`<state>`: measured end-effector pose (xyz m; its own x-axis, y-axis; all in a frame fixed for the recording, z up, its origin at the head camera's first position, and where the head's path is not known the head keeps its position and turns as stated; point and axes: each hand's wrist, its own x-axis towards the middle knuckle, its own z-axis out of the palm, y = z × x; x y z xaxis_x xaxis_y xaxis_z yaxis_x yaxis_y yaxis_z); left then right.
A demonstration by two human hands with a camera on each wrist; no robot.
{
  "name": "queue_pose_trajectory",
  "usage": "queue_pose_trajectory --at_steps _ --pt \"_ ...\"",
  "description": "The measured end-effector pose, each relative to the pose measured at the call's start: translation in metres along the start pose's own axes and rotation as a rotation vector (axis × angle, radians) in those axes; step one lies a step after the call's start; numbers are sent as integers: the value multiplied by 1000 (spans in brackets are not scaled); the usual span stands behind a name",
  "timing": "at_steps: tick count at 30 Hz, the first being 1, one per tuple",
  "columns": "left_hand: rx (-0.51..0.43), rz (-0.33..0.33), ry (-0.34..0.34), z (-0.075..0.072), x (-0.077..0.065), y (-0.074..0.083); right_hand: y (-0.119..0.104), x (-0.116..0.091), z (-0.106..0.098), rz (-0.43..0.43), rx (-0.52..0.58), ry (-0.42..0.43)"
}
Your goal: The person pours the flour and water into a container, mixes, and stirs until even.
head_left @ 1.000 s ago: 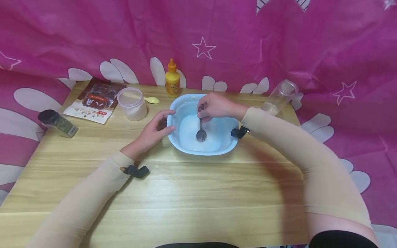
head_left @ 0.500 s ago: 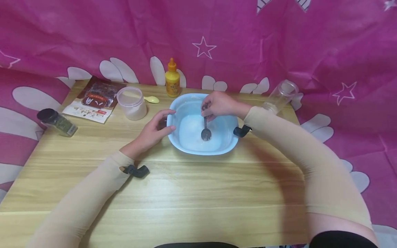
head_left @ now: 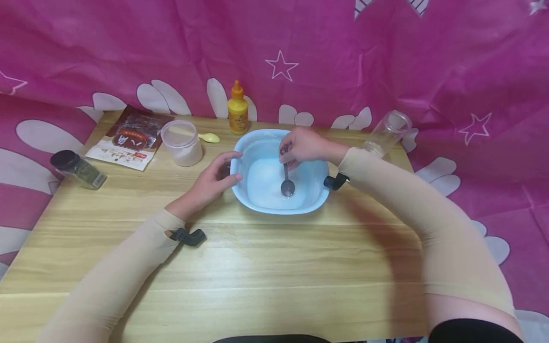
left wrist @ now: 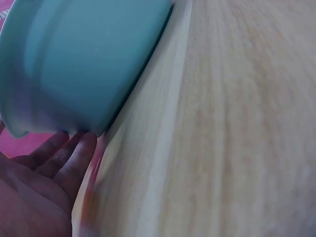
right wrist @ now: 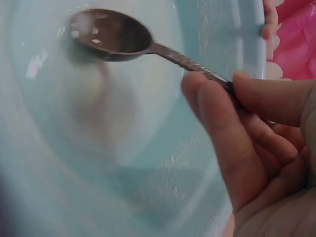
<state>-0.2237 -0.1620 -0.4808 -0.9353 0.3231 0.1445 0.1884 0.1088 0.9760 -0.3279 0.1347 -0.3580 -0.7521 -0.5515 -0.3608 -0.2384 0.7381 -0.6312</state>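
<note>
A light blue plastic basin point(head_left: 280, 210) stands on the wooden table, with liquid in its bottom. My left hand point(head_left: 214, 178) holds its left side, thumb and forefinger at the rim. Other fingers point(left wrist: 79, 163) of that hand lie against the outer wall in the left wrist view. Above the basin my right hand point(head_left: 306, 146) pinches the handle of a dark metal spoon point(head_left: 288, 187) between thumb and fingers. In the right wrist view the bowl of the spoon point(right wrist: 111, 34) faces up, wet and shiny, at or just over the liquid; which of these I cannot tell.
Left of the basin are a tub point(head_left: 184, 147) of white stuff, a yellow spoon point(head_left: 209, 137), a brown packet point(head_left: 133, 138) and a tilted spice jar point(head_left: 81, 170). A yellow bottle point(head_left: 238, 112) stands behind. A clear container point(head_left: 388, 131) is at back right, before the pink curtain point(head_left: 343, 62).
My right hand has moved a little to the right over the basin, carrying the spoon with it. The left hand has stayed at the basin's left rim.
</note>
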Motion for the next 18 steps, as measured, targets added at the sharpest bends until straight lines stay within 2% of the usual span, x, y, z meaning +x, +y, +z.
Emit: queue_pose_trajectory --at_steps 2,4,8,11,15,18 --pt "5 -3 0 1 0 0 -1 2 2 -16 14 15" --pt "3 -4 1 1 0 0 -2 3 1 -26 3 70" --pt "-1 -5 3 1 0 1 1 2 -8 -15 -90 159" --pt "-4 -3 4 1 1 1 5 -3 -12 4 -116 106" --pt "-7 -1 2 1 1 1 8 -6 -8 16 -6 -43" --pt "-4 2 4 1 1 -1 7 -4 -4 -9 56 -78"
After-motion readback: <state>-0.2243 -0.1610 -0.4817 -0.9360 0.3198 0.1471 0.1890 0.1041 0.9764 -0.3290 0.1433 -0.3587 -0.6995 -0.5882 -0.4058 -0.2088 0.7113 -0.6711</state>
